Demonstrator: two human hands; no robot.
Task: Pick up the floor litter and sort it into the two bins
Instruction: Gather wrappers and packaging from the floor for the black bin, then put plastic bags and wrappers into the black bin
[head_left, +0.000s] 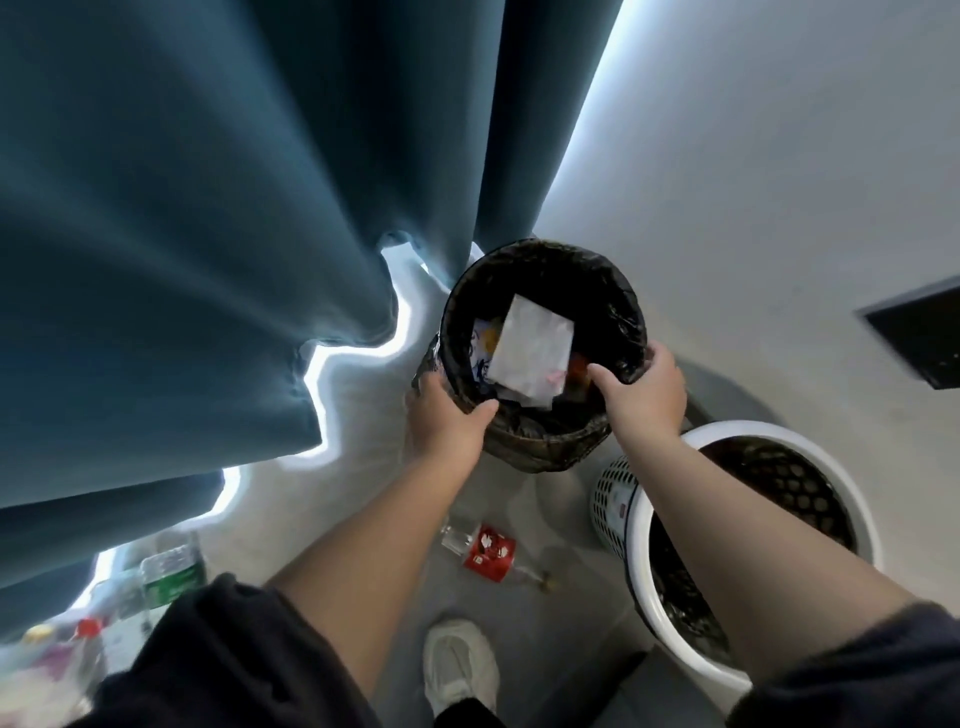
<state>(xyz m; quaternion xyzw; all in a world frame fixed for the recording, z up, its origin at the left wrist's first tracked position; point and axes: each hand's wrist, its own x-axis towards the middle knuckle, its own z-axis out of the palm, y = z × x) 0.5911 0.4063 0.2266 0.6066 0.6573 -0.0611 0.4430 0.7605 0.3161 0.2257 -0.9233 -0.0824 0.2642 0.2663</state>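
Both grips on black bin rim.

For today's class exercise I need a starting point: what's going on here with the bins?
A person grips the dark lined bin by its rim, left hand and right hand on opposite sides. Paper already lies inside. A white bin stands alongside. A red-labelled bottle lies on the floor, not yet picked up.

Dark sleeves pushed up, white sneaker, dark trousers.
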